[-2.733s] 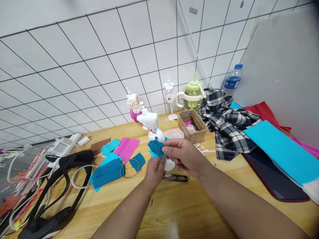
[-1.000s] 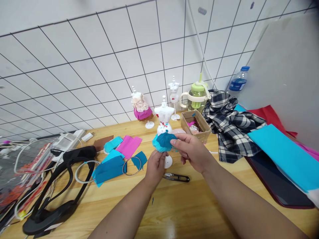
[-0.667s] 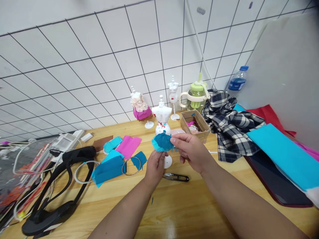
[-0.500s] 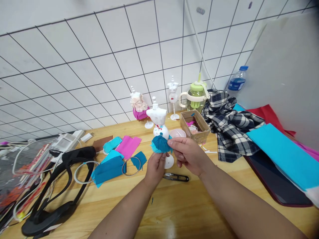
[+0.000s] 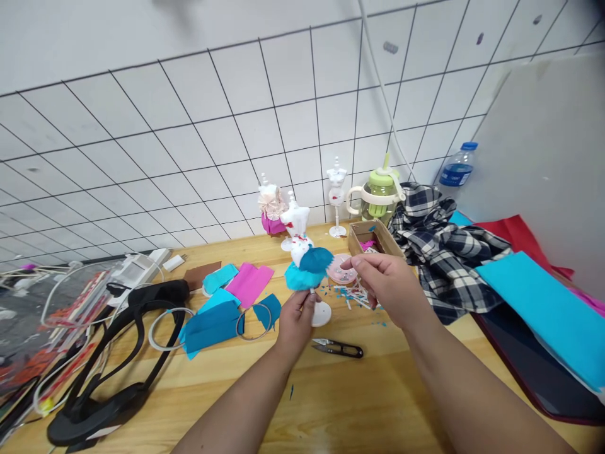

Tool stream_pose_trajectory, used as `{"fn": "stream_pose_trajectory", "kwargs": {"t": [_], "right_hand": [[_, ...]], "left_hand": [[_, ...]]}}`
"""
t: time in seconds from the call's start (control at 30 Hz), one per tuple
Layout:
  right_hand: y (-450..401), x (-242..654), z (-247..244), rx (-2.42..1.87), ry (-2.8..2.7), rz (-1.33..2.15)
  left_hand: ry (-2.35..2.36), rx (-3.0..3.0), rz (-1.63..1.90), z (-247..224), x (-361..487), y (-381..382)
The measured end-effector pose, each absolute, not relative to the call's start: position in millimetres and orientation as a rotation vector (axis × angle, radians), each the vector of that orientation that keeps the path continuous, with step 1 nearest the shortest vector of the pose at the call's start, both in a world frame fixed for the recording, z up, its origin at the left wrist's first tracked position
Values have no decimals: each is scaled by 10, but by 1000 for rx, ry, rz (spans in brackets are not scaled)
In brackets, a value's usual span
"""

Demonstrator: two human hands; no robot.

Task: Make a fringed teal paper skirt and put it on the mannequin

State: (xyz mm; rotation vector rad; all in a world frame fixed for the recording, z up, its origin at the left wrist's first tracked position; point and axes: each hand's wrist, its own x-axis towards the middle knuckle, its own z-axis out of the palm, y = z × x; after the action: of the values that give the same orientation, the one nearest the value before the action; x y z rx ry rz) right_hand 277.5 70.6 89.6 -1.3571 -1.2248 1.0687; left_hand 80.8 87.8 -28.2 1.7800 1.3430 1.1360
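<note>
My left hand point(image 5: 297, 315) grips the thin stem of a small white mannequin point(image 5: 293, 221) just above its round base point(image 5: 322, 314), holding it tilted. Around the mannequin's lower part sits a ruffled skirt of light blue crepe paper point(image 5: 297, 277), with a darker teal crepe paper piece point(image 5: 316, 259) over it. To the right, apart from the skirt, my right hand point(image 5: 385, 280) has its fingers curled in a pinch beside a pink dish point(image 5: 341, 271). Whatever is between those fingertips, if anything, is too small to make out. Thread snips point(image 5: 338, 348) lie below on the table.
Behind stand a dressed mannequin point(image 5: 272, 205), a bare mannequin point(image 5: 336, 192), a cardboard box point(image 5: 394, 243) and a green-lidded cup point(image 5: 380, 195). Paper pieces point(image 5: 212, 328) and a black headset frame point(image 5: 137, 315) lie left; plaid cloth point(image 5: 435, 239) and blue paper point(image 5: 543, 315) lie right.
My right hand has moved off the teal paper to the right, toward the pink dish. The mannequin tilts more, and the teal piece sticks out to the right. The camera view has shifted slightly.
</note>
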Motion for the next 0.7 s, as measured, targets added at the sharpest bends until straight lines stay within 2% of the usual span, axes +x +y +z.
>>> {"fn": "stream_pose_trajectory", "kwargs": {"t": [0.13,0.23,0.33,0.43,0.7], "right_hand": [[680,2727,913,-1354,-1331,748],[639,2625,876,-1199,-1567,413],[608,2511,802,-1070,-1748,250],[602,2432,732,-1154,-1705,311],[693,2477,697,-1377,-1464,778]], "left_hand": [[1396,1725,1147,-263,780,901],[1393,1732,1166,-255,772,906],[1347,1772,1174,-261,785,897],[1315,1804,1177,-272,802,882],[1300,1846,1128,-301,788,884]]}}
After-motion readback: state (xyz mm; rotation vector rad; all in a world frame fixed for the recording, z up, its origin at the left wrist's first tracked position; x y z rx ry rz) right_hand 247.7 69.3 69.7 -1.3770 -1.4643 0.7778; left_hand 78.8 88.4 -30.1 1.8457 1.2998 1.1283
